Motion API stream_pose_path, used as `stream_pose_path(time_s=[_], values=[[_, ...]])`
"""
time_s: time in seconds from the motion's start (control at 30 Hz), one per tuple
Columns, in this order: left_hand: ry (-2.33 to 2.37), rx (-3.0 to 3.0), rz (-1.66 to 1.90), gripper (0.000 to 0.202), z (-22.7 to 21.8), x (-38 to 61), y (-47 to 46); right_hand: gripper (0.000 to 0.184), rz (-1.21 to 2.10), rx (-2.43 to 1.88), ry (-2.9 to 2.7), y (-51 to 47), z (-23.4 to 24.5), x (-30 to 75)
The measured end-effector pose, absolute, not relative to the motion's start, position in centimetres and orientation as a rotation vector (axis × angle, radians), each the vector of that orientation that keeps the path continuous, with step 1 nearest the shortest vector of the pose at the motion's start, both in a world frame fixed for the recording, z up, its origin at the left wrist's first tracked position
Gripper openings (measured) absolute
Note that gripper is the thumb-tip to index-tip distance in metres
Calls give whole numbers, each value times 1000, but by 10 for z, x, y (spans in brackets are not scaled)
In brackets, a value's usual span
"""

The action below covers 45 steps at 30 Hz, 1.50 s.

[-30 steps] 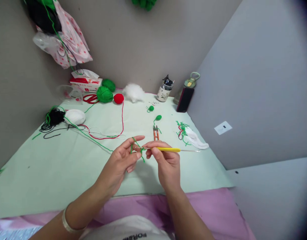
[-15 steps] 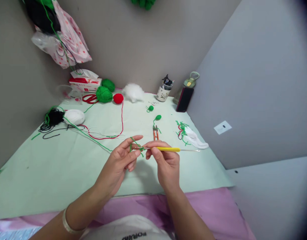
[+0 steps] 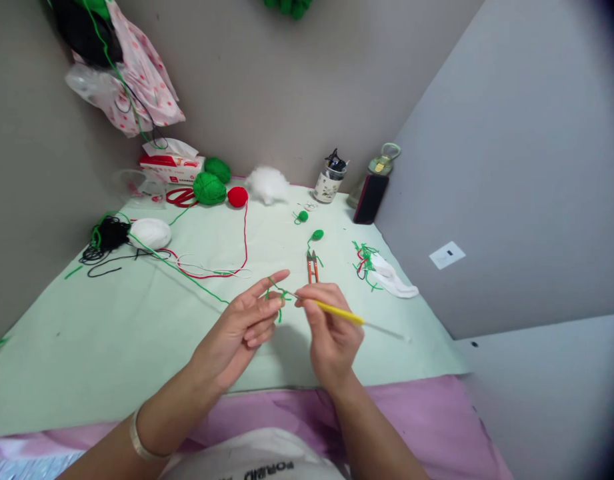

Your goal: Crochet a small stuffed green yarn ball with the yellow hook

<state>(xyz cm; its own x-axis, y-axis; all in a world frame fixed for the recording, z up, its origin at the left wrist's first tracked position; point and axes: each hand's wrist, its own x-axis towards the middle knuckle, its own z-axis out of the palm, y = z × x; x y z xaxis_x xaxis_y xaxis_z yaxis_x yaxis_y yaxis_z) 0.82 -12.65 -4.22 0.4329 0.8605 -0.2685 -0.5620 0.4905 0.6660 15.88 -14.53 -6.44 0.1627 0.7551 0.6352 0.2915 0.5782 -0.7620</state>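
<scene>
My left hand (image 3: 251, 319) pinches a strand of green yarn (image 3: 281, 313) between thumb and fingers, and the strand also runs over its raised index finger. My right hand (image 3: 334, 333) is closed on a crochet hook (image 3: 339, 312) with a yellow handle. The hook's thin metal tip points left and meets the green yarn at my left fingertips; its other metal end sticks out to the lower right. Just beyond my hands lie orange-handled thread snips (image 3: 313, 268), with a small green crocheted piece (image 3: 317, 235) above them.
Green yarn balls (image 3: 209, 189), a red yarn ball (image 3: 237, 197) and white stuffing (image 3: 267, 185) line the back. White yarn (image 3: 151, 234) and black yarn (image 3: 111, 233) lie left. A phone (image 3: 371, 199) leans on a bottle (image 3: 384, 160); yarn scraps (image 3: 369, 257) lie right.
The crochet hook has tilted, its right end swinging down and its tip drawing back a little to the right. My right hand has turned with it; my left hand still pinches the yarn.
</scene>
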Motion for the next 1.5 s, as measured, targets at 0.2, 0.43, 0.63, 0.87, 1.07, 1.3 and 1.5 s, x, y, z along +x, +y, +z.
stream_pose_path(time_s=[0.2, 0.43, 0.63, 0.87, 1.07, 1.3, 1.5], values=[[652, 644, 1005, 44, -39, 7, -126, 15, 910, -850, -1172, -138, -54, 160], [721, 732, 1004, 37, -45, 7, -127, 14, 1000, -862, -1146, -136, -59, 161], [719, 752, 987, 31, -44, 3, -125, 20, 1057, -807, -1173, -139, -53, 167], [808, 848, 1103, 52, -46, 8, -130, 29, 147, -866, -1827, -147, -58, 166], [661, 549, 947, 47, -48, 9, -130, 33, 80, -893, -1732, -146, -64, 162], [655, 632, 1003, 31, -44, 10, -128, 20, 703, -889, -1369, -143, -55, 157], [732, 712, 1053, 32, -45, 14, -130, 25, 527, -916, -1517, -144, -59, 157]])
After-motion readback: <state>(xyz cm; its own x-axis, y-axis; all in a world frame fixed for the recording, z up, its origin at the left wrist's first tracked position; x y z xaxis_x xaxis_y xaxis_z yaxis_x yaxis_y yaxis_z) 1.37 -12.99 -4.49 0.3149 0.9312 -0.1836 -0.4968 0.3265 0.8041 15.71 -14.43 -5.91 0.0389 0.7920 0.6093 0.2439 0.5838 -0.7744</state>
